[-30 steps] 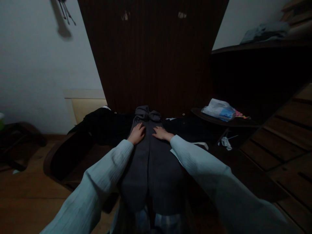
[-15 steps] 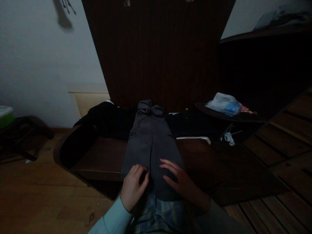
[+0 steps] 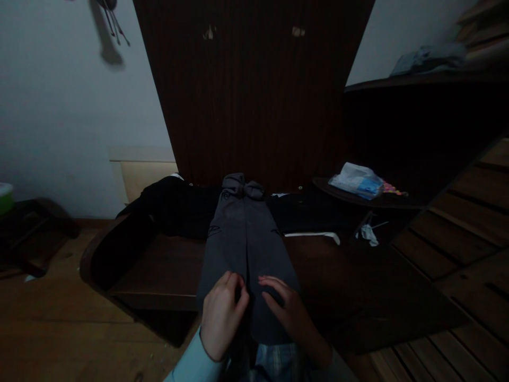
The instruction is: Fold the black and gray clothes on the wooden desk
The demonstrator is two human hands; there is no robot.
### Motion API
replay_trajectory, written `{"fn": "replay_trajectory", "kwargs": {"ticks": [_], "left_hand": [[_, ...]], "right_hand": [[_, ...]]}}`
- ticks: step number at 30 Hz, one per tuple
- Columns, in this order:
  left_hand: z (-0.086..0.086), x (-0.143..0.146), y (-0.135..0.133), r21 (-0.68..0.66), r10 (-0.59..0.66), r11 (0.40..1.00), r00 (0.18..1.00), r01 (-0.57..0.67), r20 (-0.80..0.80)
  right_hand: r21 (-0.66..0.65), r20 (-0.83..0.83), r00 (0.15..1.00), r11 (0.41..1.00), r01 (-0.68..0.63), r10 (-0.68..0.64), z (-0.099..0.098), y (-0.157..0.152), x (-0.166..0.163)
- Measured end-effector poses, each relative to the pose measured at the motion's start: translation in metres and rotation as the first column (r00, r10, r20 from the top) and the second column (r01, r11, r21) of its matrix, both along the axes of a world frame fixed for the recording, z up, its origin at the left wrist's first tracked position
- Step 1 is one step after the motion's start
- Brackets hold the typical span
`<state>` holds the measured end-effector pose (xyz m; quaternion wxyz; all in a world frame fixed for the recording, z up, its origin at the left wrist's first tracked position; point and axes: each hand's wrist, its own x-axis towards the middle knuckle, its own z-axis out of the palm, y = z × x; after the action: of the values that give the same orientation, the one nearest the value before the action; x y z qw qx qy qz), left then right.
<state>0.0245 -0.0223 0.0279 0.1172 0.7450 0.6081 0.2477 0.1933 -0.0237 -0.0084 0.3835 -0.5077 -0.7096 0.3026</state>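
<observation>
We have grey trousers [image 3: 227, 246] lying down the frame's centre. At lower centre, our left hand [image 3: 221, 310] curls, its grip unclear to us; our right hand [image 3: 291, 312] has a moderately wide grip.

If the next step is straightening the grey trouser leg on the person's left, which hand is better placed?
The left hand, probably: it is over that leg; the right hand is over the other leg.
</observation>
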Motion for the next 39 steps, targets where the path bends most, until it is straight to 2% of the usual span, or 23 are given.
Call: {"fn": "replay_trajectory", "kwargs": {"ticks": [2, 6, 12, 16, 20, 22, 25, 29, 33, 36, 39], "left_hand": [[0.000, 0.002, 0.000, -0.016, -0.001, 1.000, 1.000, 0.000, -0.032], [-0.010, 0.001, -0.006, -0.029, -0.030, 0.999, 0.998, 0.028, -0.059], [-0.023, -0.001, -0.023, -0.055, -0.030, 0.998, 0.982, 0.041, 0.186], [-0.029, -0.012, -0.026, 0.000, -0.052, 0.998, 0.951, 0.055, 0.305], [-0.036, -0.031, -0.026, 0.086, 0.023, 0.994, 0.914, -0.064, 0.405], [-0.040, -0.034, -0.028, 0.090, 0.066, 0.989, 0.902, -0.115, 0.427], [-0.045, -0.022, -0.034, 0.036, 0.051, 0.997, 0.900, -0.073, 0.432], [-0.054, 0.003, -0.040, -0.128, 0.096, 0.991, 0.885, -0.042, 0.456], [-0.065, 0.016, -0.040, -0.265, 0.174, 0.964, 0.793, -0.016, 0.584], [-0.073, 0.016, -0.040, -0.368, 0.268, 0.930, 0.671, 0.006, 0.691], [-0.077, 0.015, -0.038, -0.438, 0.320, 0.892, 0.530, 0.111, 0.786]], "right_hand": [[-0.011, -0.010, 1.000, 1.000, -0.007, 0.007, 0.000, 0.000, 0.001], [0.001, 0.000, 1.000, 1.000, -0.023, 0.023, -0.002, 0.000, 0.002], [0.031, -0.026, 1.000, 0.999, 0.008, -0.007, -0.004, 0.000, 0.000], [0.034, -0.060, 0.998, 0.999, 0.030, -0.028, -0.002, 0.000, 0.000], [-0.055, -0.085, 0.996, 0.998, 0.024, -0.029, 0.001, -0.001, 0.002], [-0.009, -0.054, 0.998, 1.000, 0.011, -0.012, 0.001, -0.002, 0.003], [0.098, -0.001, 1.000, 0.995, 0.013, -0.013, 0.001, -0.002, 0.001], [0.066, 0.029, 0.998, 0.996, 0.055, -0.057, 0.003, -0.003, -0.001], [0.082, 0.024, 0.999, 0.996, 0.044, -0.046, 0.004, -0.003, -0.001], [0.083, 0.011, 0.999, 0.996, 0.029, -0.030, 0.003, -0.003, 0.000], [0.068, -0.004, 1.000, 0.997, 0.021, -0.021, 0.003, -0.003, 0.000]]}}
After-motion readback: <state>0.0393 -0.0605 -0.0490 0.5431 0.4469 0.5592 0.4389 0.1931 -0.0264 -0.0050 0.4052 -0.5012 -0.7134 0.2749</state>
